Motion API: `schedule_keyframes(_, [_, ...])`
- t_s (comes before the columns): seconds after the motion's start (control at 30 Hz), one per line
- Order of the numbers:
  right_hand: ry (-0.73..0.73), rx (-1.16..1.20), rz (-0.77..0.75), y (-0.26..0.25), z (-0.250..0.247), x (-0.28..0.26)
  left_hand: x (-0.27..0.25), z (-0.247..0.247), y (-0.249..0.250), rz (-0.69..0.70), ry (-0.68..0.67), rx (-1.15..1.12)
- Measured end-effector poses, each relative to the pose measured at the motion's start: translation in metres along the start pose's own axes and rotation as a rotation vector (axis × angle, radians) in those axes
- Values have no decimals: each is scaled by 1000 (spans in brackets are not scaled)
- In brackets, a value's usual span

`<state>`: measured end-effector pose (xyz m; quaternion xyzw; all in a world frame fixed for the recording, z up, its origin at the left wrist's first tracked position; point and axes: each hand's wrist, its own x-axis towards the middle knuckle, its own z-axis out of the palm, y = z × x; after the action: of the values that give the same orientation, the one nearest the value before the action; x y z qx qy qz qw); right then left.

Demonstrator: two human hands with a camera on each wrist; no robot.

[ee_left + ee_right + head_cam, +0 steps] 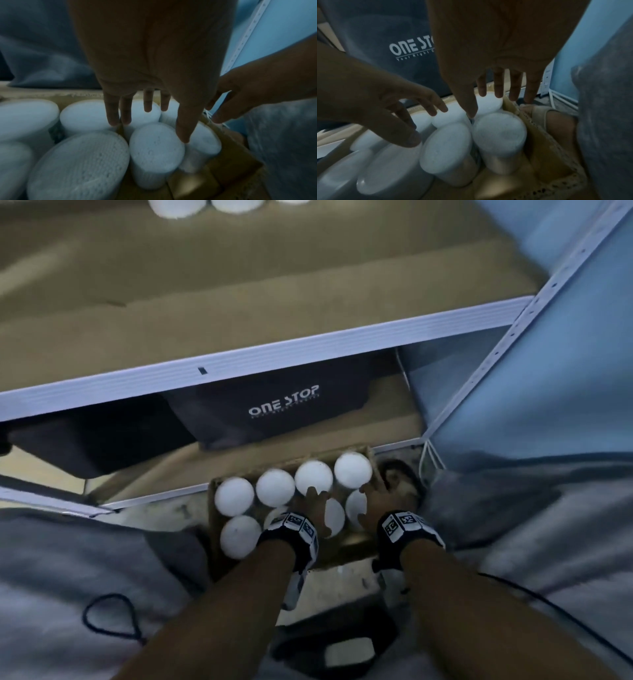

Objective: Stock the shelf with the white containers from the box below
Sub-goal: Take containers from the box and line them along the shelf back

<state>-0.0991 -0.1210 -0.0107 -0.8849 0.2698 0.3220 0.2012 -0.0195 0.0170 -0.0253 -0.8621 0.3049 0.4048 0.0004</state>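
Reaching: both hands are down in the cardboard box (346, 556) below the shelf (260, 357), fingers spread, nothing gripped yet.
Left hand (317, 508): fingers straight, tips over the container (157, 148) in the near row.
Right hand (371, 501): fingers splayed over the rightmost containers (499, 134).
Stock: white containers packed touching in two rows; a few already at the shelf's far edge (174, 207).
Risk: tight packing leaves little finger room, so a lift may drag or tip a neighbour; smooth round walls could slip.
Risk: shelf edge overhangs the box, so a rising container could knock it.
Unclear: container count under the hands; blurred wrist views hide actual contact.
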Motion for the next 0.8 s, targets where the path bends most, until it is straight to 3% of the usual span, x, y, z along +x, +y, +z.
schedule_keyframes(0.13, [11,-9,-18,1,19,19,20,28,-6,-6,27,2])
schedule_keyframes(0.37, [-37,-146,-46,11,43,36,29,41,3,16,55,134])
schedule_keyframes(0.43, [-31,-168,-46,10,45,40,30,40,8,36,120,181])
schedule_keyframes(0.53, [-35,-170,-30,7,44,46,36,41,7,-26,63,232])
schedule_keyframes(0.6, [-10,-182,-18,4,43,46,34,40,6,6,124,244])
schedule_keyframes(0.8, [-12,-181,13,-10,24,36,26,28,2,15,19,127])
